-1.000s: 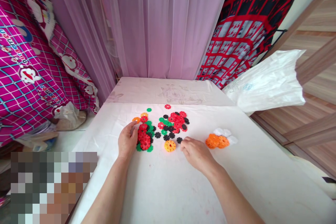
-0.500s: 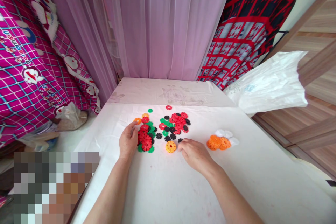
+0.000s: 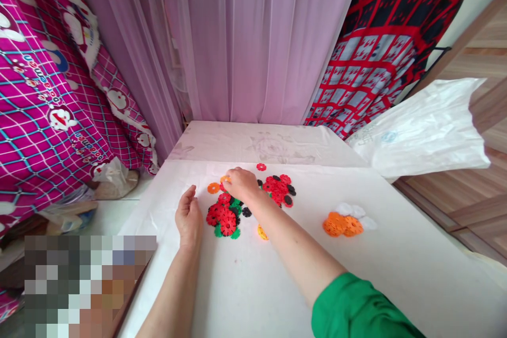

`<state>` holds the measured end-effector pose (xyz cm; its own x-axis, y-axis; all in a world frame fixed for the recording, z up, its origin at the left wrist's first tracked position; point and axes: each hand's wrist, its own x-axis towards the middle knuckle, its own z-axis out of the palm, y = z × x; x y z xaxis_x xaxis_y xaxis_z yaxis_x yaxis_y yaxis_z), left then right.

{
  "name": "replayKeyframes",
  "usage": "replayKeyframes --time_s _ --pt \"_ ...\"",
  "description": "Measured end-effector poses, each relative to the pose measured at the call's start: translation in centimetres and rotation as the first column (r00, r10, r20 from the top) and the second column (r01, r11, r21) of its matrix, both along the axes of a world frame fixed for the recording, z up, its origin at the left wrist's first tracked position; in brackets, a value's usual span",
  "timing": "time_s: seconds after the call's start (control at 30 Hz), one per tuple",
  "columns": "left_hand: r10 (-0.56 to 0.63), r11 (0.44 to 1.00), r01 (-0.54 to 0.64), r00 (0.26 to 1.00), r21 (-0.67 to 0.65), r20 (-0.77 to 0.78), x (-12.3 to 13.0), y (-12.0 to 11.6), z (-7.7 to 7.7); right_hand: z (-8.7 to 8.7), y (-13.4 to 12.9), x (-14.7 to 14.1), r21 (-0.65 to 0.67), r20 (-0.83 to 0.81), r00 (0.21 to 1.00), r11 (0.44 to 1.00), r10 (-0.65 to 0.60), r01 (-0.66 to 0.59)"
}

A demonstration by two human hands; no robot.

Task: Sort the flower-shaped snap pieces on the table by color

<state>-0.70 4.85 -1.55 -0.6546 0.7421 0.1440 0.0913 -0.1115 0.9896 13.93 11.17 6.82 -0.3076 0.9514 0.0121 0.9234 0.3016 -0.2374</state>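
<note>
Across to the far end of the left-hand pile goes the right hand (image 3: pixel 242 186), which a half-second ago sat beside the yellow stack (image 3: pixel 262 232); its forearm now partly covers that stack. Left hand (image 3: pixel 188 219) has come away from the same pile, fingers loose and parted, with nothing visible in them. Right fingertips bend down at a yellow disc (image 3: pixel 225 178), and I can't tell whether they pinch it or something hidden beneath. Just left of that grip lies an orange disc (image 3: pixel 213 188); nearer the person spreads the red-and-green pile (image 3: pixel 226 219). Beyond the wrist, to the right, sits a red-and-black heap (image 3: pixel 278 189). Handling seems to have shifted, I'd judge, to the pile's far edge.
</note>
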Motion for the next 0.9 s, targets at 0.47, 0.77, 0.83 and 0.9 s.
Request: replayKeyframes --time_s 0.47,0.77,0.83,0.9 --pt "0.016 1.000 -0.016 1.000 -0.017 0.016 0.3 -0.2 0.4 -2.6 0.4 0.6 -0.016 0.027 0.998 0.998 0.063 -0.063" --pt "-0.024 1.000 0.024 1.000 -0.009 0.016 0.3 -0.1 -0.2 -2.0 0.1 8.0 -0.050 0.006 1.000 0.999 -0.006 0.007" --pt "-0.021 1.000 0.021 1.000 -0.009 0.007 0.3 -0.1 -0.2 -1.9 0.3 8.3 -0.055 0.014 0.999 0.998 -0.029 0.030" --pt "-0.020 1.000 0.020 1.000 -0.009 0.004 0.2 -0.1 -0.2 -1.8 0.0 7.9 -0.058 0.016 0.999 0.998 -0.036 0.037"
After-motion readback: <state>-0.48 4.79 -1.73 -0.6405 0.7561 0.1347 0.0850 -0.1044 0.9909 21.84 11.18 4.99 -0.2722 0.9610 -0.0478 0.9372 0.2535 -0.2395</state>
